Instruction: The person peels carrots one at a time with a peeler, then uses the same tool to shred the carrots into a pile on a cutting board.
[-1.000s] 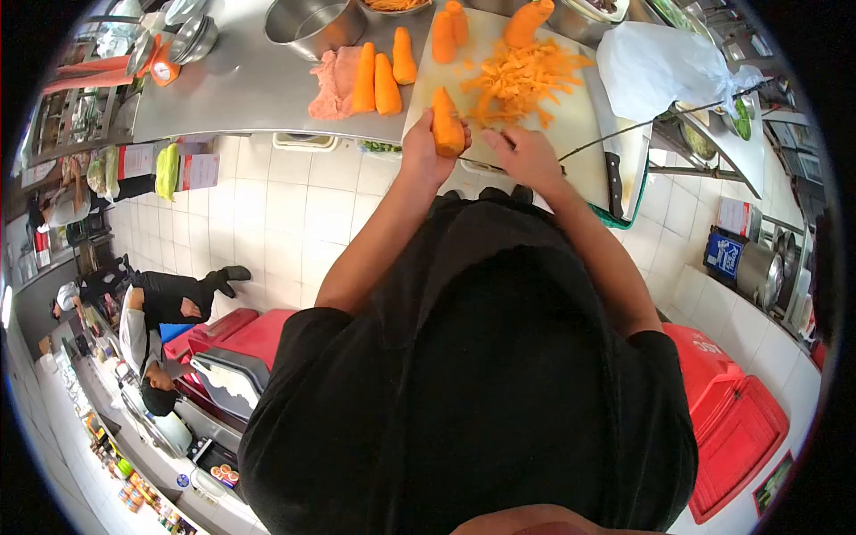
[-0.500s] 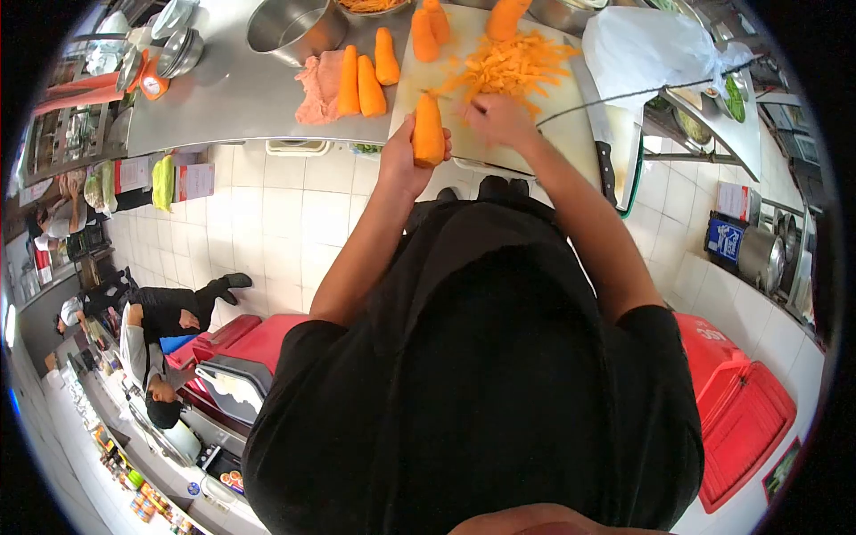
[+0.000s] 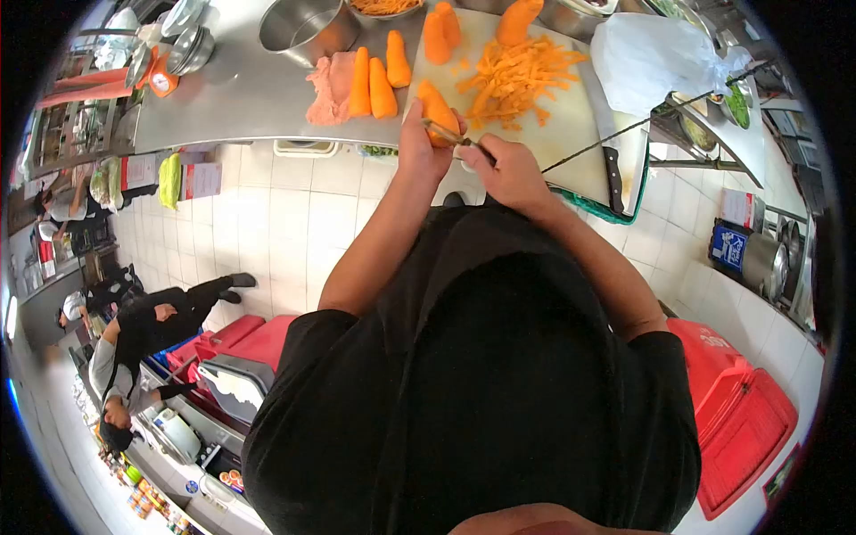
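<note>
A peeled-looking carrot (image 3: 436, 109) is in my left hand (image 3: 426, 147), whose fingers wrap round it at the near edge of the cutting board (image 3: 571, 143). My right hand (image 3: 508, 169) is closed on a peeler (image 3: 450, 135), its head lying against the lower part of the carrot. A heap of orange peelings (image 3: 522, 76) lies on the board beyond my hands. Two carrots (image 3: 437, 37) rest near the board's top left, and another carrot (image 3: 517, 22) touches the heap. A knife (image 3: 613, 169) lies on the board's right side.
Left of the board, carrots (image 3: 381, 89) lie beside a pink cloth (image 3: 332, 87), with a metal pot (image 3: 308, 31) behind. A white plastic bag (image 3: 655, 62) is at the right. A green tray edge (image 3: 596, 210) shows under the board. Another person (image 3: 147, 330) is at the far left.
My right hand has come down from above the board, and the peeler now meets the carrot. My left hand has tilted the carrot. The person at the left has shifted.
</note>
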`<action>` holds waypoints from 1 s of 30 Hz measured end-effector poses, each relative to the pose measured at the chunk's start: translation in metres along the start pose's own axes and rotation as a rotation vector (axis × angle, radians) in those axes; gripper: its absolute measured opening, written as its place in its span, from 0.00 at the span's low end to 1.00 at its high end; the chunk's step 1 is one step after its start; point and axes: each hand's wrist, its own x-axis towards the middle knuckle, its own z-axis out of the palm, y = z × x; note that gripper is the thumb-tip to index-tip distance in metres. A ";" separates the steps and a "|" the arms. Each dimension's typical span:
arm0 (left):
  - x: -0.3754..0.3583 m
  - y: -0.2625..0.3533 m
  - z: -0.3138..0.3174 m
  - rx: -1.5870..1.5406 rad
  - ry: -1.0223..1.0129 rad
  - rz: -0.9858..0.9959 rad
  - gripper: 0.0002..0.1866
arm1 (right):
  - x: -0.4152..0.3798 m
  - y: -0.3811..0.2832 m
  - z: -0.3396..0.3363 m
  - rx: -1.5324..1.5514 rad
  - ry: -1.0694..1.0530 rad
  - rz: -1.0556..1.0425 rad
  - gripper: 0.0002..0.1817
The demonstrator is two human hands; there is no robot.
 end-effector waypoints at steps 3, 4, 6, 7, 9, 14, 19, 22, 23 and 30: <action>0.000 -0.006 0.006 0.089 -0.056 0.000 0.22 | 0.001 -0.008 0.001 -0.046 0.043 -0.066 0.25; 0.001 -0.008 0.006 0.084 -0.077 -0.019 0.22 | 0.002 -0.006 0.001 -0.066 0.050 -0.022 0.25; 0.003 -0.009 0.006 0.063 -0.085 -0.041 0.22 | 0.000 0.019 0.003 -0.055 0.167 0.083 0.25; 0.004 -0.009 0.007 0.047 -0.074 -0.044 0.21 | -0.001 0.027 -0.001 -0.049 0.221 0.130 0.25; 0.005 -0.006 0.008 0.033 -0.056 -0.046 0.22 | -0.004 0.039 -0.019 0.022 0.216 0.212 0.25; -0.002 -0.005 0.015 0.005 -0.008 -0.112 0.22 | -0.009 0.016 -0.017 -0.005 0.118 -0.066 0.23; -0.007 -0.004 0.016 0.075 -0.028 -0.127 0.22 | 0.004 0.018 -0.020 -0.004 0.082 -0.021 0.23; -0.008 -0.001 0.006 0.120 -0.157 -0.158 0.22 | 0.010 0.050 -0.023 0.064 0.073 0.049 0.23; -0.004 0.001 0.001 0.127 -0.222 -0.177 0.22 | 0.015 0.060 -0.023 0.077 0.059 0.066 0.23; -0.013 0.003 -0.002 0.135 -0.078 -0.164 0.20 | 0.017 0.010 -0.019 0.032 -0.127 0.011 0.25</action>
